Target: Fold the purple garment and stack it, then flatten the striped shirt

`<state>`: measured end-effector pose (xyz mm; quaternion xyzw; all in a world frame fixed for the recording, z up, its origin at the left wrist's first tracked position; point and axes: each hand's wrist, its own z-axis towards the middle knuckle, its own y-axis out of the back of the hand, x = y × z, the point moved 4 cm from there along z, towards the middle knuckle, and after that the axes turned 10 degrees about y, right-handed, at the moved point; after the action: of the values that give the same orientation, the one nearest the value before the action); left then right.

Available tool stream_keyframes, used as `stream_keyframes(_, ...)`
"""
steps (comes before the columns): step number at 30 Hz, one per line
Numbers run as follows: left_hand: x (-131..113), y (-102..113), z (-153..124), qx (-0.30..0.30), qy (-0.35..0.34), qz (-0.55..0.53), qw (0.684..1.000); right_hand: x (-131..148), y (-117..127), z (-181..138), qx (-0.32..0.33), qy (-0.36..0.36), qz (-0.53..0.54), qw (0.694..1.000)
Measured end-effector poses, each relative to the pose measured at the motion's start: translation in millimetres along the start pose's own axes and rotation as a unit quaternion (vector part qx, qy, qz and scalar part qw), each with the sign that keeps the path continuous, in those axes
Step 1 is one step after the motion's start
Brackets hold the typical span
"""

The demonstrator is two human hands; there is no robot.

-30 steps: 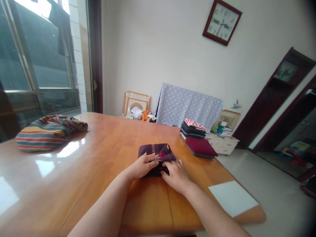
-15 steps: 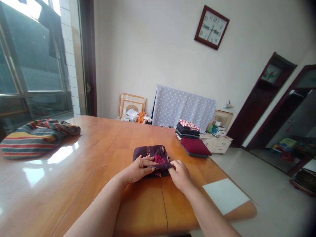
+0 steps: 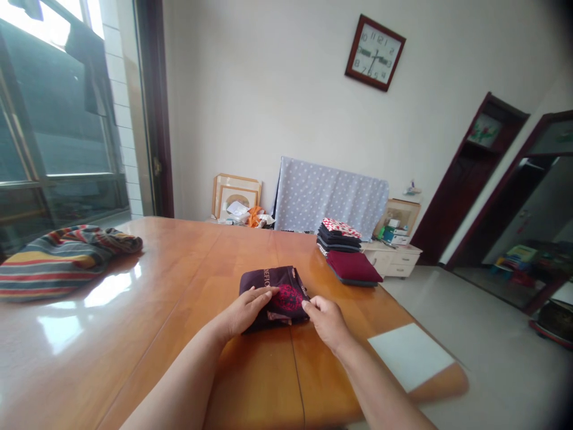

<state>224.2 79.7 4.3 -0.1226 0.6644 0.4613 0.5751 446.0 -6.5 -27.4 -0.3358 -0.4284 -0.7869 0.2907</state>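
A dark purple garment (image 3: 289, 297) with a pink pattern and pale lettering lies folded into a small bundle on the wooden table (image 3: 188, 280). Resting on its left part is my left hand (image 3: 249, 309), fingers stretched across the cloth. My right hand (image 3: 327, 321) pinches the bundle's right front edge between thumb and fingers. Along the front of the bundle, a small lighter patch of fabric shows. The garment's underside is hidden.
Folded clothes form a stack (image 3: 338, 236) at the far right, with a maroon folded piece (image 3: 353, 267) in front. A striped cloth bundle (image 3: 67, 263) lies at the left. A pale sheet (image 3: 410, 357) sits near the table's right corner.
My left hand has drawn back toward the left, uncovering more of the pink pattern. The right hand keeps its pinch at the edge. The view has shifted slightly.
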Motion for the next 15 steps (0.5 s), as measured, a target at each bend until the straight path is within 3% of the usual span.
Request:
stream_keyframes(3, 5.4, -0.1, 2.0, -0.014, 0.009, -0.01, 1.0, -3.4, 2.8, 0.1, -0.006, 0.007, -0.034, 0.999)
stream_keyframes(12, 18.4, -11.9, 5.6, 0.024, -0.028, 0.191, 0.981, -2.8, 7.2, -7.4, 0.025, -0.001, -0.22, 0.975)
stream_keyframes(15, 17.4, -13.4, 5.1, 0.031, -0.022, 0.216, 0.976, -5.3, 9.2, -8.4, 0.039, -0.009, -0.225, 0.974)
